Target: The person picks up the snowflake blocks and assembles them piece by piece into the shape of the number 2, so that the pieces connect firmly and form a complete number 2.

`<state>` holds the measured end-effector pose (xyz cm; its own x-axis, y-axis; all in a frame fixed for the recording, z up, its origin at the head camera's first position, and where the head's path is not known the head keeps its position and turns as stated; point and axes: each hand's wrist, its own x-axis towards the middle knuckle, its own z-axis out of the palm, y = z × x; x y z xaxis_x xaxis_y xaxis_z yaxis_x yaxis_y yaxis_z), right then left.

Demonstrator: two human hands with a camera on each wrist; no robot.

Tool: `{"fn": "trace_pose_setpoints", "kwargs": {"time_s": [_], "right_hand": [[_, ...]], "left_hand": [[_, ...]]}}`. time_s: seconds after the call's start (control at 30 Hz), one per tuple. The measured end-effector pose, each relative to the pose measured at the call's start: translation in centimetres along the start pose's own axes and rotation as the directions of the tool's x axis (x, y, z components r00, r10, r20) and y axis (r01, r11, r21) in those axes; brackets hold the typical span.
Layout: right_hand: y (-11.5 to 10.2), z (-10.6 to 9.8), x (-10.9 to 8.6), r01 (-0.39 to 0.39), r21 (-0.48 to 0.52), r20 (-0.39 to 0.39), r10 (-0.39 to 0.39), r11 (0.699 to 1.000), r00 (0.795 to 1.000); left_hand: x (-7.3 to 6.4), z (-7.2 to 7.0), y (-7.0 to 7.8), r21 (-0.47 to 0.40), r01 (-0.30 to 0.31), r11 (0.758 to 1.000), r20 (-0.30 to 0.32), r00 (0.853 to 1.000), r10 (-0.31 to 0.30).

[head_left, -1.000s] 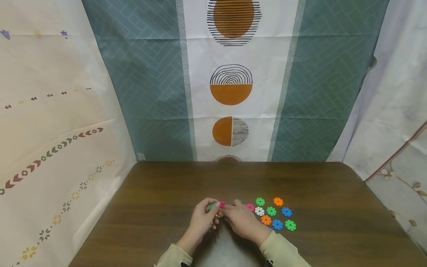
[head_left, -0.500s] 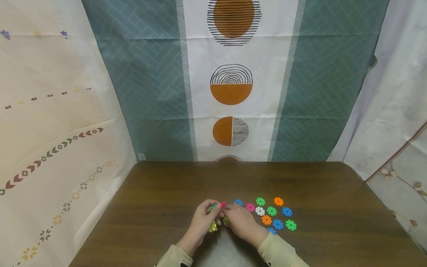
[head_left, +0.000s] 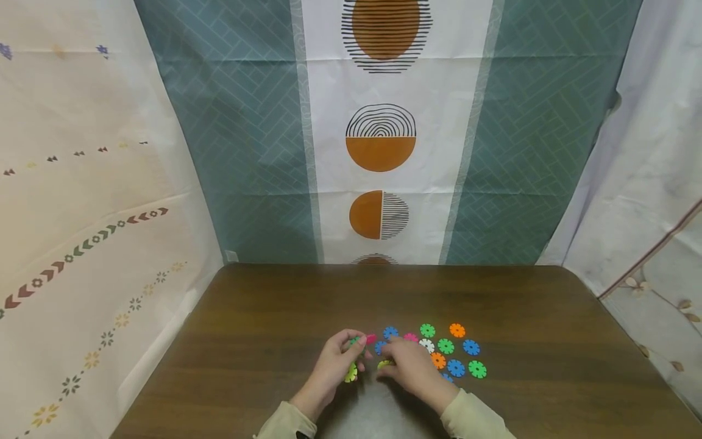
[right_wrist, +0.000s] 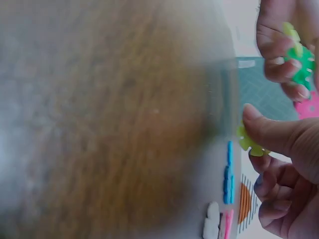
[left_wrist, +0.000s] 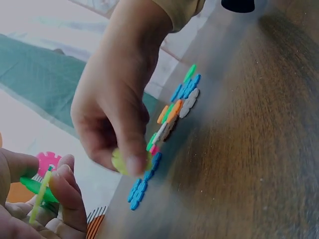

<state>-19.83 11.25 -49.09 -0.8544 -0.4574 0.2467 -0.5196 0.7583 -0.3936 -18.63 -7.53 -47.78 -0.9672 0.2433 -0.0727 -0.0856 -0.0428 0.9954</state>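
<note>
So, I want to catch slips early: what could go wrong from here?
The right hand pinches a small yellow disc, which might slip out. The left hand holds a pink disc and a green disc among its pieces; squeezing could dislodge one. In the head view, the right wrist looks close to a blue disc and might nudge it.

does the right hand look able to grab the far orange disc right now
Probably not yet: the right hand is pinching a yellow disc. With that put down, likely yes, since nothing covers the orange disc.
</note>
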Motion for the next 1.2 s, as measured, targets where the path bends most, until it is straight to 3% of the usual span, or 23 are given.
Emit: {"fn": "trace_pose_setpoints", "kwargs": {"time_s": [0.13,0.23,0.37,0.47,0.53,0.8,1.2], "right_hand": [[0.4,-1.3,-0.5,-0.068,0.18,0.009,0.067,0.981,0.998],[0.6,-2.3,-1.0,-0.13,0.344,0.052,0.119,0.93,0.991],[0.6,-3.2,-1.5,-0.216,0.553,0.116,0.182,0.805,0.976],[0.6,-3.8,-1.8,-0.262,0.655,0.148,0.22,0.708,0.964],[0.5,-4.1,-1.9,-0.282,0.692,0.159,0.24,0.665,0.958],[0.8,-4.4,-2.3,-0.305,0.725,0.169,0.269,0.618,0.948],[0.8,-4.0,-2.6,-0.284,0.696,0.148,0.255,0.659,0.956]], "left_hand": [[0.0,0.3,-0.1,-0.002,-0.025,1.0,0.008,1.0,0.025],[0.1,0.5,-0.2,0.006,-0.04,0.999,0.021,0.999,0.04],[0.0,0.7,-0.4,0.033,-0.055,0.998,0.036,0.998,0.053],[0.0,0.9,-0.5,0.049,-0.064,0.997,0.051,0.997,0.061],[-0.1,1.1,-0.4,0.056,-0.069,0.996,0.066,0.996,0.065],[-0.4,1.5,-0.5,0.069,-0.084,0.994,0.126,0.989,0.075],[-0.2,1.8,-0.8,0.128,-0.092,0.987,0.174,0.982,0.069]]}}
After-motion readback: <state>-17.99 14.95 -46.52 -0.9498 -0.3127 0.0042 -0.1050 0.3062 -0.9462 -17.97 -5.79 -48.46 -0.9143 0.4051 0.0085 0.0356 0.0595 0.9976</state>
